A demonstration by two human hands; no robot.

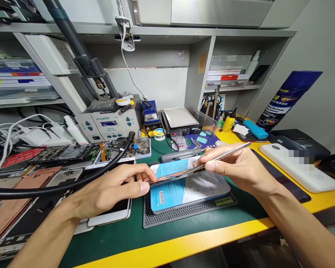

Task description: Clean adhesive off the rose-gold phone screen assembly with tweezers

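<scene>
My left hand [114,186] pinches the left end of a thin, flat phone part [169,178], seen nearly edge-on with a copper-coloured strip along it. Fingers closed, my right hand [234,167] grips a slim silver metal tool that looks like tweezers [229,152]. Its left end meets the phone part, but the exact contact is hard to make out. Below both hands lies a blue and white flat box [171,203] with a barcode, resting on a grey perforated mat [184,216].
Phone housings [8,216] and a white-framed phone [114,212] lie at left, under a black hose [72,190]. A soldering station [108,119] and hot plate [181,126] stand behind. At right are a white power bank [298,167], dark phone [293,190] and spray can [290,98].
</scene>
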